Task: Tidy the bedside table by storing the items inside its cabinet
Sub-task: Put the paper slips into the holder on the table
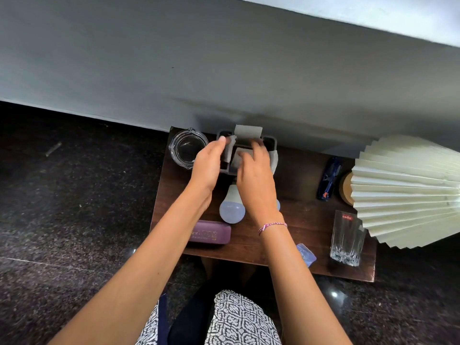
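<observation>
Grey tissue holder [270,143] at the wall edge of the bedside table [293,220], left hand [207,168] pinching a white sheet at its left rim, right hand [256,180] spread loosely over its middle, grip unclear. Just behind the wrists, a white bulb [231,206] and purple case [211,232]; glass ashtray [186,148] left, tumbler [346,239], sunglasses [328,178] and pleated lamp [408,188] right.

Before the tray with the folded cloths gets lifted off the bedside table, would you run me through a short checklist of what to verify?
1. Left hand at the tray: ok, at its left side.
2. Right hand gripping the tray: cannot tell; it lies over the cloths.
3. Cloths contained: not ok, some overhang the rim.
4. Glass ashtray clear of the tray: not ok, right beside it.
5. Bulb clear of the path: not ok, under the wrists.
6. Cabinet open: cannot tell, not visible.
</observation>
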